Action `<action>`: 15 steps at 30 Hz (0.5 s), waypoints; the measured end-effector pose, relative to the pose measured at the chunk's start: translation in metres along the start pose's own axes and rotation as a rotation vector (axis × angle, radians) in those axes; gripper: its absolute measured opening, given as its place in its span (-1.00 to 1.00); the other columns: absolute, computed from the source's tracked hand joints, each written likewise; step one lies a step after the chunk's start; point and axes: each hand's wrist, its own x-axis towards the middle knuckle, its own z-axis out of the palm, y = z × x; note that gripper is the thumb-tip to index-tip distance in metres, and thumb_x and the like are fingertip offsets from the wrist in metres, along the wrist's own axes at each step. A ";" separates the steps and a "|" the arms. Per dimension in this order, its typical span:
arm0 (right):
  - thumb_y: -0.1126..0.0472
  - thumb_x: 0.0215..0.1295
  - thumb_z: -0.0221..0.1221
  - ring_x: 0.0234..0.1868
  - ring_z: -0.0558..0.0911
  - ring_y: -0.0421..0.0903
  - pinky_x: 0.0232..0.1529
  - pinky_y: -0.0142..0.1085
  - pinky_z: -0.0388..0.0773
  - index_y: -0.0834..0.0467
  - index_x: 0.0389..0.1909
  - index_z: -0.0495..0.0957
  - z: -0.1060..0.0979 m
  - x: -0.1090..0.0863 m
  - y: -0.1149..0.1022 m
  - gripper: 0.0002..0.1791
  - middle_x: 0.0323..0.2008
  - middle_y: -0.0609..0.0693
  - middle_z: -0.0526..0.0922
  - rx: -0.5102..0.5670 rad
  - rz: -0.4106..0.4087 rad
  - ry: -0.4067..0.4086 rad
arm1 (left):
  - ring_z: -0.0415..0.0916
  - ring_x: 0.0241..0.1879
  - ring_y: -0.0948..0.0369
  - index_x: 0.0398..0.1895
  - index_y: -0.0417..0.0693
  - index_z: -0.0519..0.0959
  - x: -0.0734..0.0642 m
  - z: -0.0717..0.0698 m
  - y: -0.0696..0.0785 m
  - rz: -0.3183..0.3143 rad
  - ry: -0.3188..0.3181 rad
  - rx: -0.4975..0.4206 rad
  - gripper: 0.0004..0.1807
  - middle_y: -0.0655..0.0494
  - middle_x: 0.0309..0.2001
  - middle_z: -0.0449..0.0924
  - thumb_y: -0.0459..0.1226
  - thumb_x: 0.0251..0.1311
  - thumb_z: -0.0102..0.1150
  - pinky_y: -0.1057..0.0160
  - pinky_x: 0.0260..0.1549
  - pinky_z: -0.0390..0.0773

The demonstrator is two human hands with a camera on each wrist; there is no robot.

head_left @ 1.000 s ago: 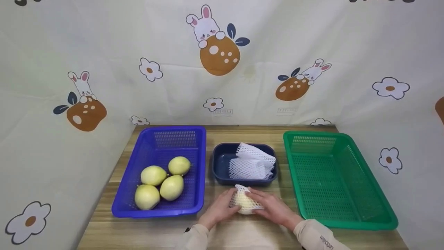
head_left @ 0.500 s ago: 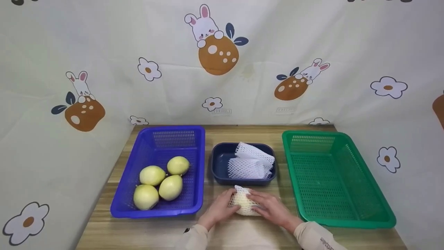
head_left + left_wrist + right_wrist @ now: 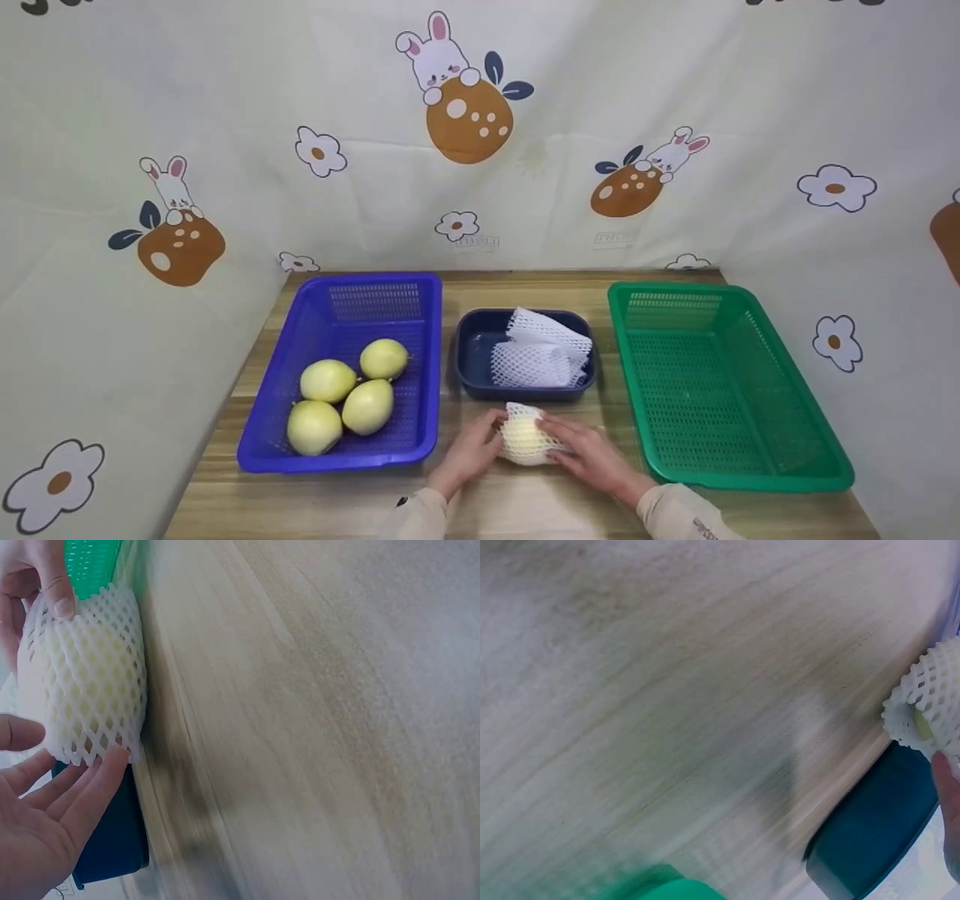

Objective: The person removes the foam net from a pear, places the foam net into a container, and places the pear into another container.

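Observation:
A pale yellow-green pear (image 3: pixel 523 435) in a white foam net (image 3: pixel 90 682) rests on the table between my two hands. My right hand (image 3: pixel 594 452) holds it from the right, its thumb (image 3: pixel 63 606) on the net's end in the left wrist view. On the other side, my left hand (image 3: pixel 471 448) has loose fingers; their tips touch the net's near edge in the left wrist view, and its thumb stands apart. Just behind, a dark blue box (image 3: pixel 474 375) holds more foam nets (image 3: pixel 531 365). Several bare pears (image 3: pixel 315 427) lie in the blue basket (image 3: pixel 433 360) at left.
A green basket (image 3: pixel 622 360) with a slatted floor stands at the right on the wooden table (image 3: pixel 525 510). A printed cloth (image 3: pixel 360 202) with rabbits and flowers hangs behind and along both sides.
My left hand has eased slightly left, its thumb drawn back from the netted pear. My right hand stays on it. The camera view has shifted a little.

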 end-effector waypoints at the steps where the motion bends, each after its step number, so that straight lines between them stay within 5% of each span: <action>1: 0.27 -0.02 0.27 -0.02 0.47 0.02 -0.07 -0.16 0.40 0.21 0.03 0.45 0.000 0.000 0.000 -0.50 0.00 0.12 0.48 -0.001 -0.012 0.006 | 0.44 -0.20 -0.01 -0.14 -0.25 0.44 0.000 0.000 -0.001 -0.002 0.013 -0.003 -0.73 -0.06 -0.25 0.51 -0.47 0.03 -0.05 0.08 -0.18 0.38; 6: 0.23 -0.04 0.28 -0.01 0.46 0.00 -0.06 -0.17 0.40 0.23 0.07 0.39 0.000 0.000 0.002 -0.42 0.00 0.09 0.47 -0.017 -0.022 0.000 | 0.47 -0.28 0.04 -0.21 -0.28 0.50 0.002 0.002 -0.004 0.009 0.059 0.035 -0.75 -0.08 -0.31 0.54 -0.53 0.01 -0.05 0.15 -0.26 0.44; 15: -0.07 0.03 0.21 0.09 0.34 0.09 -0.11 -0.08 0.40 0.07 0.30 0.11 0.000 0.006 -0.004 -0.18 0.26 0.15 0.09 -0.053 0.107 -0.206 | 0.50 -0.32 0.10 -0.24 -0.29 0.53 0.005 0.003 -0.004 0.011 0.068 0.045 -0.72 -0.03 -0.35 0.56 -0.57 -0.06 -0.03 0.18 -0.32 0.47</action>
